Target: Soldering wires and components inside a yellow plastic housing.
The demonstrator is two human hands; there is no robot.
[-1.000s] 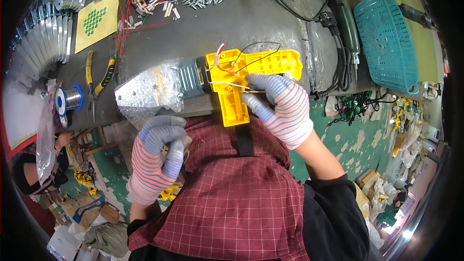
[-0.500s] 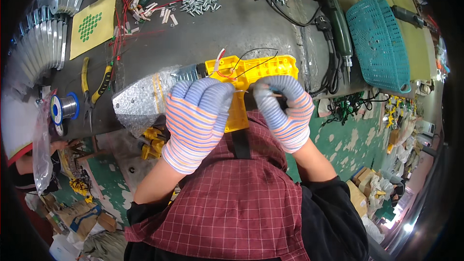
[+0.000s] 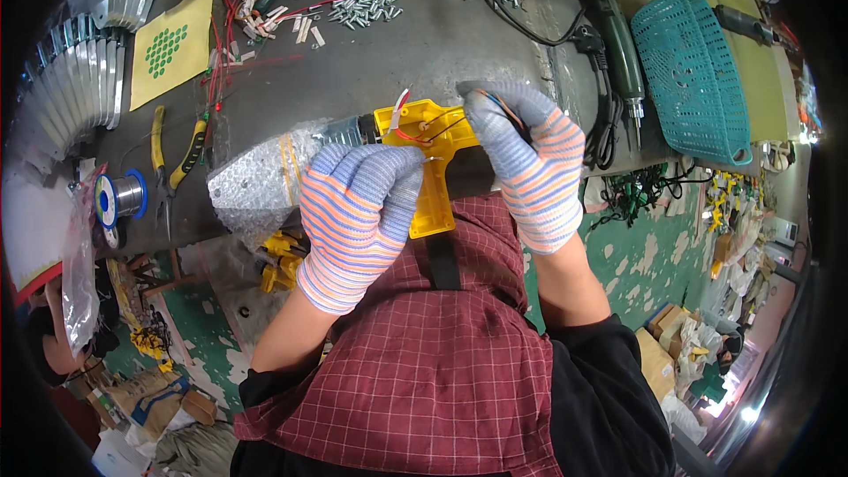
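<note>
A yellow plastic tool housing half (image 3: pixel 432 199) lies open side up at the table's front edge, its handle toward me. A clear cylindrical part at its left end runs into a bubble-wrapped piece (image 3: pixel 256 178). My left hand (image 3: pixel 358 216), in a striped knit glove, is closed at the housing's left side; a small pale tip shows by its fingertips, but what it grips is hidden. Above the housing's right part, my right hand (image 3: pixel 534 163), gloved alike, pinches thin wires (image 3: pixel 500 104). A red and white lead (image 3: pixel 401 109) stands up from the housing.
Pliers (image 3: pixel 181 159) and a solder spool (image 3: pixel 121 197) lie at the left. Screws (image 3: pixel 371 4) and small connectors are scattered at the back. A dark green power screwdriver (image 3: pixel 618 44) and a teal basket (image 3: pixel 693 75) are at the right. Metal blades are stacked far left.
My right hand has moved up and slightly right, drawing the thin wires with it and uncovering more of the housing's handle. My left hand has stayed nearly in place.
</note>
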